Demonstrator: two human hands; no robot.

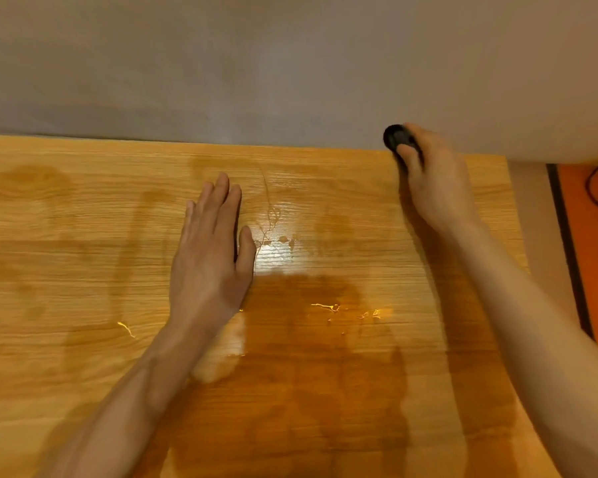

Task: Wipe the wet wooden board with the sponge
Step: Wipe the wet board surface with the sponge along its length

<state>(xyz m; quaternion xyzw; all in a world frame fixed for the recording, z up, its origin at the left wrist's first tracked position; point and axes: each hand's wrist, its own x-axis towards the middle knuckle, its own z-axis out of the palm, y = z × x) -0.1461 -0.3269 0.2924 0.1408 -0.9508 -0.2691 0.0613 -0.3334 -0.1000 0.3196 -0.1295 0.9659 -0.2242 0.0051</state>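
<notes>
**Sponge at the far corner, water waiting nearer in**

The right hand [432, 181] curls its fingers around a dark sponge [398, 139], gripping it at the far edge of the wooden board [83, 219], close against the wall [256, 63]. The left hand [211, 257] lies flat, fingers straight and together, palm down on the board and holding nothing; it seems to steady the surface. Just right of its thumb sits a glossy wet patch with beads of water [277, 250], and more droplets glint below its wrist.

The step in hand looks like a wiping stroke at its far reach. The next move likely calls for dragging the sponge back toward the body, through the pooled water between the two hands, with even downward pressure.
</notes>
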